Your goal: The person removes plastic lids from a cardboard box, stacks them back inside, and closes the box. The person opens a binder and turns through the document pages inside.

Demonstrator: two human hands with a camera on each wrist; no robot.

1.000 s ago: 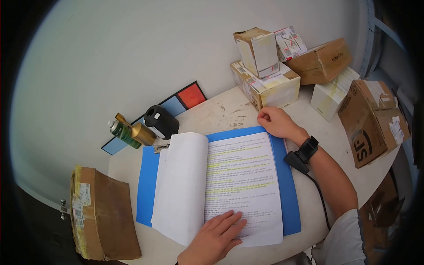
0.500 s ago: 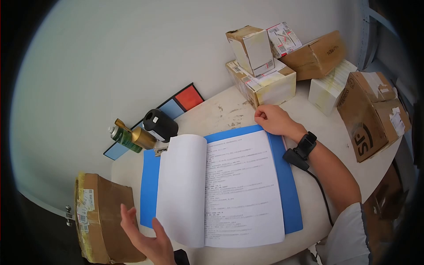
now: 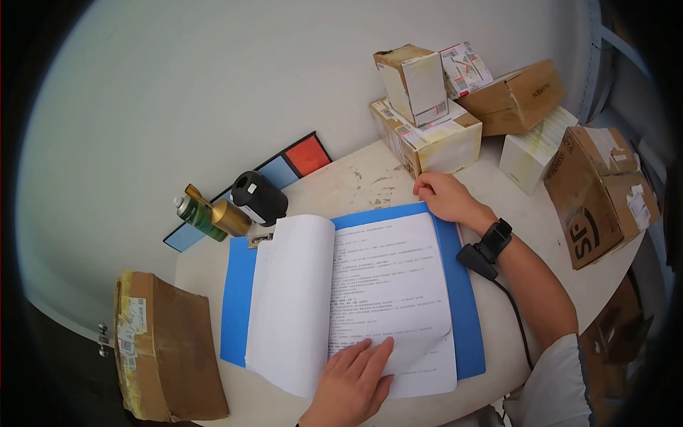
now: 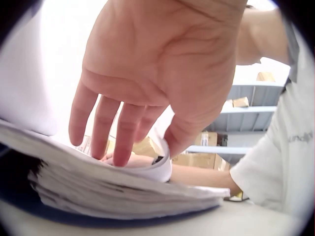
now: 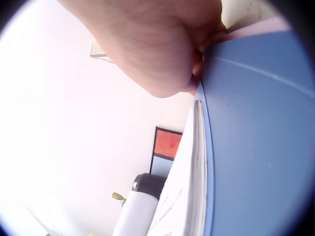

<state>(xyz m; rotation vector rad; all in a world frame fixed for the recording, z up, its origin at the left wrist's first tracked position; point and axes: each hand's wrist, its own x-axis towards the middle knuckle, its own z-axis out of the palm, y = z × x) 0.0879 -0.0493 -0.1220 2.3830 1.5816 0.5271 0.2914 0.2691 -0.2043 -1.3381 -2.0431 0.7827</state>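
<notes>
A blue clip folder [image 3: 467, 306] lies on the table with a thick stack of printed sheets. Turned pages [image 3: 293, 299] bulge over its left half. My left hand [image 3: 352, 381] rests on the lower part of the right-hand printed page [image 3: 388, 277], fingers extended. In the left wrist view, that page's edge curls up beside my thumb [image 4: 179, 135], and the fingertips touch the paper. My right hand [image 3: 452, 199] holds the folder's top right corner with curled fingers. From the right wrist, the blue back [image 5: 261, 128] of the folder shows, with the hand partly hiding the corner.
Behind the folder stand a black container [image 3: 260, 198], a gold cup [image 3: 231, 217] and a green spray can [image 3: 199, 215]. A cardboard box [image 3: 178, 349] sits at left. Several parcels, one a brown SF box [image 3: 597, 199], are stacked at right. A cable [image 3: 523, 320] trails from the right wrist.
A highlighted page has been turned leftward, revealing one without yellow marks. My left hand swung out left, then came back onto the new page, which now buckles. My right hand stays at the corner.
</notes>
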